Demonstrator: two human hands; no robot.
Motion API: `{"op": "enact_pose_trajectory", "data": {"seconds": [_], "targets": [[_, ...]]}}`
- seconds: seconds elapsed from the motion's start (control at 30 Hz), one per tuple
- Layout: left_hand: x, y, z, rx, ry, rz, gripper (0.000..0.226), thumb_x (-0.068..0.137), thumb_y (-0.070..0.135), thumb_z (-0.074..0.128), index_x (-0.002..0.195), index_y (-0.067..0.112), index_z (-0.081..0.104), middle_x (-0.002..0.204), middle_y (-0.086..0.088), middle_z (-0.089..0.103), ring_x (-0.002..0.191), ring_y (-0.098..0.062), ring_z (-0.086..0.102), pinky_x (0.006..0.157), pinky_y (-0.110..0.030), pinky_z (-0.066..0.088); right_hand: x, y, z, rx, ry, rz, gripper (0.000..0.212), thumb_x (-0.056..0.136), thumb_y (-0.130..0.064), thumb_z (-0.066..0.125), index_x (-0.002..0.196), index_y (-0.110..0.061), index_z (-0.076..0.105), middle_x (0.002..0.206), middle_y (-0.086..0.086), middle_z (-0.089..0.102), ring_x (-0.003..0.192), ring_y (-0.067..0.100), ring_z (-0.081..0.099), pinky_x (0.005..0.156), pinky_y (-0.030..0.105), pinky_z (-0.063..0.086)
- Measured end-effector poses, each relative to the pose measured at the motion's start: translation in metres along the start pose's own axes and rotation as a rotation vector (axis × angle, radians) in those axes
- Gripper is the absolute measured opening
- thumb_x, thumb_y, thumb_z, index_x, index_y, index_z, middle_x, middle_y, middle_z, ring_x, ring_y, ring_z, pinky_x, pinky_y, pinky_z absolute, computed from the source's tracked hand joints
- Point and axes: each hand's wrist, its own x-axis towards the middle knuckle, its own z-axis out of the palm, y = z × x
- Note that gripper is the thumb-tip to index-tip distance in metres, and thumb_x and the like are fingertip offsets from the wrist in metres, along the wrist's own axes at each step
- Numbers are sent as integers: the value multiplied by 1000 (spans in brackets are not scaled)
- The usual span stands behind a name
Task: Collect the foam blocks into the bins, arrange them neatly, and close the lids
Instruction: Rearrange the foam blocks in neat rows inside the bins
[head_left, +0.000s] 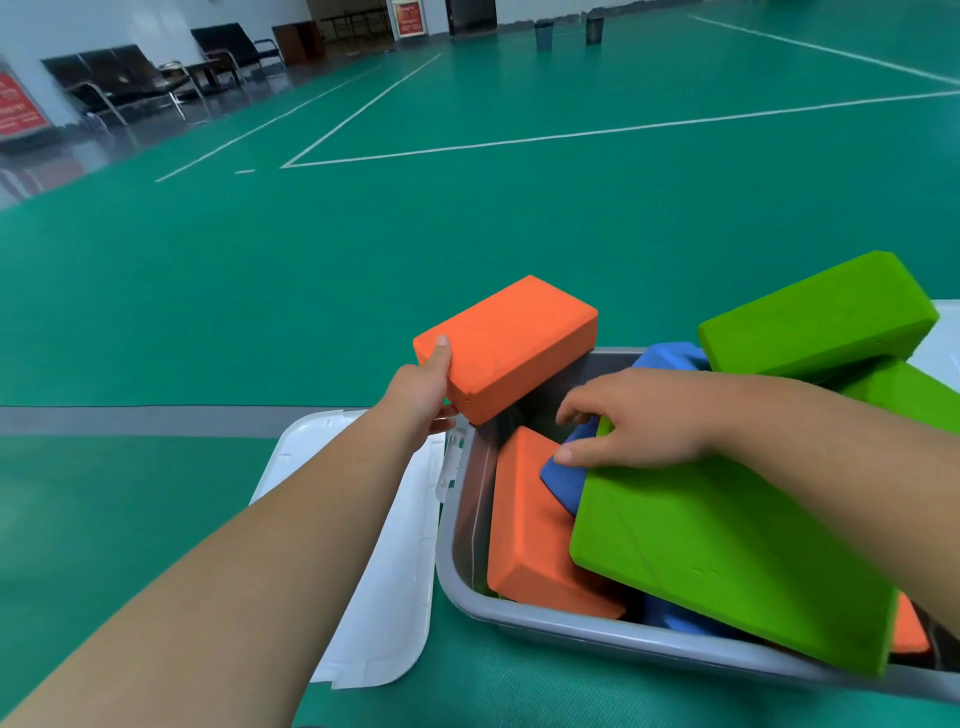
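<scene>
A grey bin (519, 621) sits on the green floor, filled with foam blocks lying at odd angles. My left hand (423, 392) grips an orange block (511, 345) held over the bin's far left corner. My right hand (631, 421) grasps the top edge of a large green block (727, 561) that lies tilted across the bin. Under it are a blue block (563, 480) and a second orange block (540, 540). Another green block (815, 317) sticks up at the bin's far right, with a blue one (670, 356) behind.
The white lid (384, 561) lies flat on the floor against the bin's left side. White court lines cross the green floor beyond. Black chairs (130, 78) line the far left wall, and two dark waste bins (569, 31) stand far back.
</scene>
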Motion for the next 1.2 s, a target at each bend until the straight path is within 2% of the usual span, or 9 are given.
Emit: {"op": "enact_pose_trajectory", "data": {"seconds": [0.07,0.17,0.33,0.53,0.73,0.83,0.9,1.07,1.2], "targets": [[-5,0,-1,96,13,0,81,97,78,35,139,9,48,123,-8,60,98,-30,71,84,-42,61,-3,2,-5,3,-77,-5,84,77,-85,59,143,-33,51,141,-11,59,125,13,58,108,36,47],[-10,0,-4,196,39,-36,86,96,78,34,148,9,41,112,-7,59,96,-32,71,86,-44,60,-5,-2,-16,2,-203,-32,84,77,-67,80,148,-37,46,140,-15,56,125,12,56,100,27,43],[-34,12,-11,332,140,-47,80,100,69,39,147,4,33,88,-3,51,98,-32,68,81,-39,56,0,-3,-25,77,-206,-128,77,75,-60,86,143,-46,52,126,-22,61,116,6,59,96,24,45],[-56,25,-24,417,63,38,58,105,58,38,117,4,56,97,-10,70,81,-26,67,73,-35,53,2,4,-37,261,82,-147,50,75,-64,82,120,-46,71,109,-32,68,99,-15,59,87,15,45],[-70,32,-24,169,-113,51,60,107,60,36,107,7,65,78,-5,71,57,-20,59,60,-30,40,-4,22,-56,724,551,126,31,76,-67,79,94,-43,80,91,-22,75,87,-6,67,80,20,51],[-74,35,-22,98,-244,69,67,106,63,35,109,4,67,83,-9,71,66,-22,62,64,-33,48,0,32,-53,1013,798,266,39,80,-66,78,90,-28,80,80,-13,77,75,5,70,71,26,53],[-75,36,-22,71,-324,72,74,104,67,36,118,4,71,95,-14,73,80,-25,66,71,-36,57,5,42,-47,1145,922,392,46,78,-69,76,87,-24,79,81,-7,77,82,18,73,79,37,60],[-73,47,-25,-129,-504,20,80,93,83,39,129,17,67,110,-10,68,89,-30,68,73,-37,59,11,57,-34,1162,985,613,61,79,-77,60,81,-18,74,85,6,74,91,34,72,88,54,60],[-68,63,-28,-307,-316,226,41,96,47,68,113,11,76,105,-11,74,89,-31,62,89,-45,55,25,64,-40,1201,943,632,73,74,-75,49,89,-7,68,101,18,70,100,42,69,87,60,59]]}}
